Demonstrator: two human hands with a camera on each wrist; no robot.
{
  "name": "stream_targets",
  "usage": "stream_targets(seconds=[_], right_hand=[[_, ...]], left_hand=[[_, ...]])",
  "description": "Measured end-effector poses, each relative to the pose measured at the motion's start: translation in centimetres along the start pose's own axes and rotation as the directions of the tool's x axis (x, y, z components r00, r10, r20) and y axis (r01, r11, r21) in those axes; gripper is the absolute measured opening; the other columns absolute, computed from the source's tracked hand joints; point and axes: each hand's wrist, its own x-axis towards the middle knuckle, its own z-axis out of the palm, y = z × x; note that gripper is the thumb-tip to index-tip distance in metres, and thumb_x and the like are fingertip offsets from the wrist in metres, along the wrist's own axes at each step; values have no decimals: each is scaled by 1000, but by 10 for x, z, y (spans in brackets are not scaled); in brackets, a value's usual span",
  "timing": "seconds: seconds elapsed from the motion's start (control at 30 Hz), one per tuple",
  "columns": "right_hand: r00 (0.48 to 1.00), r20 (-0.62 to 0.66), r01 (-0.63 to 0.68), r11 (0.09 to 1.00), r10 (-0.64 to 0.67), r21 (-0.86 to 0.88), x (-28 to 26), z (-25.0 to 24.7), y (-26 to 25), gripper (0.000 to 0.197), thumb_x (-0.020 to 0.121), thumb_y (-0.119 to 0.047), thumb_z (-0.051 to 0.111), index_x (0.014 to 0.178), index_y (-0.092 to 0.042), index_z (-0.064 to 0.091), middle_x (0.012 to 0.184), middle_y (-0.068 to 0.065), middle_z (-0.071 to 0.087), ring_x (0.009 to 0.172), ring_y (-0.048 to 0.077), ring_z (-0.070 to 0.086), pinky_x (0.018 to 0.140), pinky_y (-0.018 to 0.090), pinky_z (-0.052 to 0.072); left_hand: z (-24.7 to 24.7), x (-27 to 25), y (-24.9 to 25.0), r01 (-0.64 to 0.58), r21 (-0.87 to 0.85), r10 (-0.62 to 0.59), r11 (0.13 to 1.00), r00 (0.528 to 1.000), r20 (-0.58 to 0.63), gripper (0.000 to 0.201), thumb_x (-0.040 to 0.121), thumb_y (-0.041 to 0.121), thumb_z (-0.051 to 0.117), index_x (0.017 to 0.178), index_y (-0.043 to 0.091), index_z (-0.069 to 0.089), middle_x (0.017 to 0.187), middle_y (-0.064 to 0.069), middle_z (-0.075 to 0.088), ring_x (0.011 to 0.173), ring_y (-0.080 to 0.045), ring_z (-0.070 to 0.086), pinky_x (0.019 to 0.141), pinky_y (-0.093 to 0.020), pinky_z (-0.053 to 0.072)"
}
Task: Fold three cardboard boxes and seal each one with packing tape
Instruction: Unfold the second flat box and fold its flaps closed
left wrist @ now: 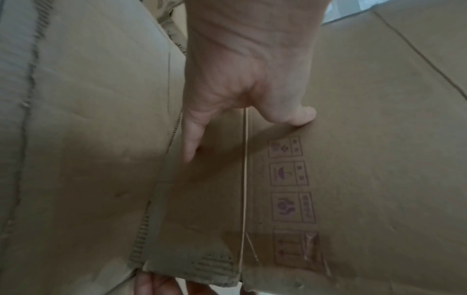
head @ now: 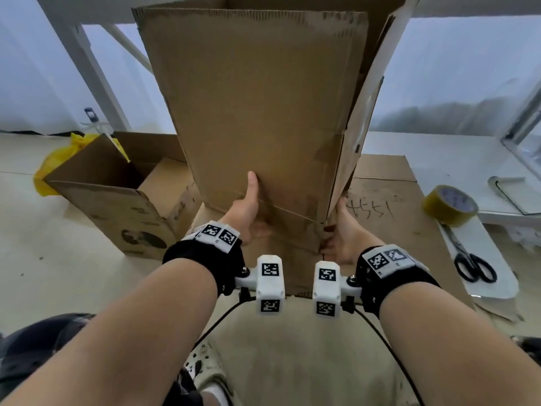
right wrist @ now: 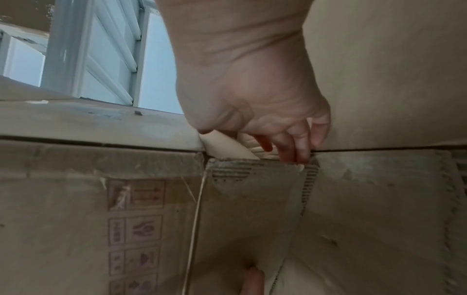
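Closest, pressing the left hand point(head: 247, 212) against the near face of a tall brown cardboard box point(head: 257, 106), low down, close to the crease of the bottom flap. Spreading thumb and one finger apart, both straight and flat on the board; cannot tell about the other fingers, being hidden. Showing purple printed handling symbols point(left wrist: 290, 179) just beside the thumb in the left wrist view.

Next to it, hooking the right hand point(head: 341, 232) on the lower right corner of the same box, with fingers point(right wrist: 295, 147) curled over the torn corrugated edge of a flap and clamped on it. Holding the box upright between both hands, slightly opened at the right side, and rising high in the middle of the head view.

Under the box, lying flat on the floor, a flattened brown cardboard sheet with black handwriting point(head: 389, 200).

To the right, resting on a white flat sheet point(head: 480, 244), black-handled scissors point(head: 471, 262); a little farther, standing near them, a yellowish roll of packing tape point(head: 449, 205).

To the left, standing apart from the held box, an open brown cardboard box with raised flaps point(head: 117, 200); behind it, peeking out, a yellow plastic bag point(head: 55, 159).
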Motion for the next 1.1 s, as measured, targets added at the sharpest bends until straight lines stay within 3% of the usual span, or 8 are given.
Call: stream_targets(seconds=[0.17, 0.27, 0.43, 0.53, 0.67, 0.8, 0.93, 1.1], right_hand=[[981, -119, 152, 988, -156, -42, 10, -1, 3, 40, 102, -41, 36, 127, -14, 55, 119, 16, 65, 96, 31, 66, 73, 37, 54], [973, -97, 214, 977, -211, 22, 0, -3, -2, 33, 103, -33, 38, 122, -13, 57, 115, 16, 66, 82, 27, 67, 62, 34, 50], [941, 203, 285, 957, -271, -44, -23, 1, -9, 89, 68, -78, 55, 136, -20, 47, 130, 8, 60, 116, 33, 59, 103, 53, 40], [888, 251, 434, 881, -384, -187, -27, 8, 0, 112, 52, -62, 83, 144, -21, 34, 138, 1, 53, 128, 26, 48, 112, 52, 31], [850, -17, 488, 799, -527, -352, -20, 25, 11, 83, 75, -27, 80, 143, -18, 34, 133, 3, 55, 116, 22, 58, 99, 45, 48], [908, -125, 391, 916, -400, -93, -24, 32, 8, 57, 95, -22, 58, 144, -13, 32, 124, 8, 60, 71, 14, 70, 80, 35, 56], [962, -37, 261, 948, -272, -183, -35, 38, 7, 45, 99, -31, 51, 135, -4, 44, 118, 13, 61, 97, 25, 63, 78, 39, 50], [984, 47, 177, 980, -174, -93, -32, 46, 13, 76, 89, -61, 50, 141, -8, 36, 125, 22, 58, 109, 34, 59, 93, 44, 48]], left_hand=[[-2, -1, -13, -43, 172, 41, 984, 999, 12, 114, 66, 80, 56, 150, 19, 9, 148, -7, 36, 120, -32, 53, 90, -50, 53], [-7, 0, -25, -107, 331, 106, 938, 994, 21, 141, 40, 89, 64, 150, 27, 2, 150, -4, 33, 124, -29, 49, 91, -49, 52], [-7, -4, -29, -134, 434, 142, 891, 990, 13, 153, 27, 94, 61, 149, 33, -8, 153, -3, 26, 130, -32, 42, 89, -47, 54], [-8, -25, -21, -127, 392, 128, 911, 992, 24, 135, 46, 86, 63, 149, 38, -12, 153, -1, 28, 130, -33, 42, 86, -50, 55], [-23, -31, -19, -127, 387, 139, 913, 990, -3, 99, 74, 68, 62, 148, 47, -1, 151, 2, 33, 129, -30, 43, 92, -53, 50], [-46, -28, -25, -67, 562, 119, 825, 991, -56, 127, 48, 88, 57, 147, 44, -9, 155, -3, 25, 135, -38, 35, 99, -56, 42], [-60, -29, -34, -19, 552, 60, 833, 997, -56, 111, 73, 74, 58, 150, 33, -11, 156, -4, 21, 136, -39, 33, 98, -50, 43], [-46, -35, -30, -256, 642, 307, 723, 951, 33, 116, 72, 61, 70, 151, 33, -11, 158, -14, -2, 143, -34, 18, 114, -45, 23]])
